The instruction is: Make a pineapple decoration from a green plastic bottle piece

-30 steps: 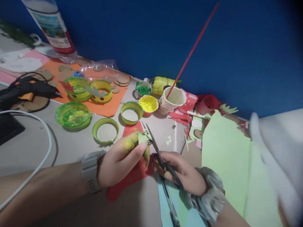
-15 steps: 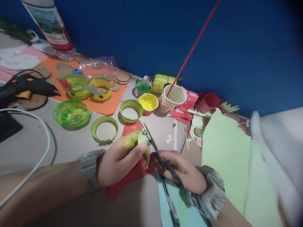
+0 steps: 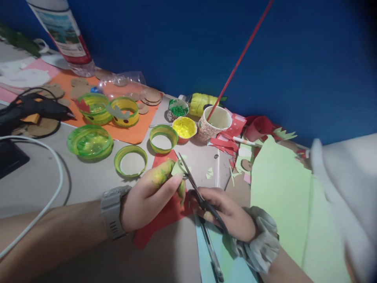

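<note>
My left hand (image 3: 153, 192), smeared with yellow and green paint, pinches a small piece of light green paper (image 3: 177, 168). In my right hand (image 3: 224, 212) is a pair of black-handled scissors (image 3: 193, 182), its blades parted and pointing up at the paper's right edge. Beneath both hands lies red paper (image 3: 156, 228). A pen (image 3: 209, 247) rests on light blue paper (image 3: 232, 259) below the right hand. Two green and yellow painted rings (image 3: 117, 167) (image 3: 163, 139) stand just beyond my left hand.
Cups of yellow paint (image 3: 185, 127) and green paint (image 3: 178, 109) sit near a paper cup (image 3: 215, 122) holding a red stick. Large light green sheets (image 3: 279, 196) cover the right side. A glue gun (image 3: 35, 108) and white cable (image 3: 55, 200) lie left. A blue partition (image 3: 176, 43) stands behind.
My left fingers have shifted slightly on the green paper, which is turned a little at the scissor blades. The right hand stays almost still.
</note>
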`<state>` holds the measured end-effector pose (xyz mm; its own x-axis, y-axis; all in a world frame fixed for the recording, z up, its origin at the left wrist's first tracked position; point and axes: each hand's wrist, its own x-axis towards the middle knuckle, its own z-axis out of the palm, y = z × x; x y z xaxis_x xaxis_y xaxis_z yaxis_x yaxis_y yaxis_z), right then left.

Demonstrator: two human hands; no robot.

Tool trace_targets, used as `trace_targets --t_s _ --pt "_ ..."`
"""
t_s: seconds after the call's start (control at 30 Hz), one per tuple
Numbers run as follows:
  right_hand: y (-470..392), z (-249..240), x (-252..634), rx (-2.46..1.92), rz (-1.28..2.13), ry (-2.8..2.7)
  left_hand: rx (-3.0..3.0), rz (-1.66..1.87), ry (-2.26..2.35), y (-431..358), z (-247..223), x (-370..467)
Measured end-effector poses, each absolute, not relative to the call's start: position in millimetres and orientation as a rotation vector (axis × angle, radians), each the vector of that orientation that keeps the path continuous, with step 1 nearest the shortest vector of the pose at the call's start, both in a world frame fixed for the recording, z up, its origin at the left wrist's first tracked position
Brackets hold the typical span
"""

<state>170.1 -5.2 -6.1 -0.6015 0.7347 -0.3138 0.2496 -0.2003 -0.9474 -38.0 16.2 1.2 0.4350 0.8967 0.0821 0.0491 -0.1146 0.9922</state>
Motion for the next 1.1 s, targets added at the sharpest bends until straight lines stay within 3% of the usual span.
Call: trace_targets --t_s 1.1 --pt "-7.5 -7.6 170.9 -1.156 1.841 -1.728 1.381 0.897 0.902 14.8 -4.3 -35.9"
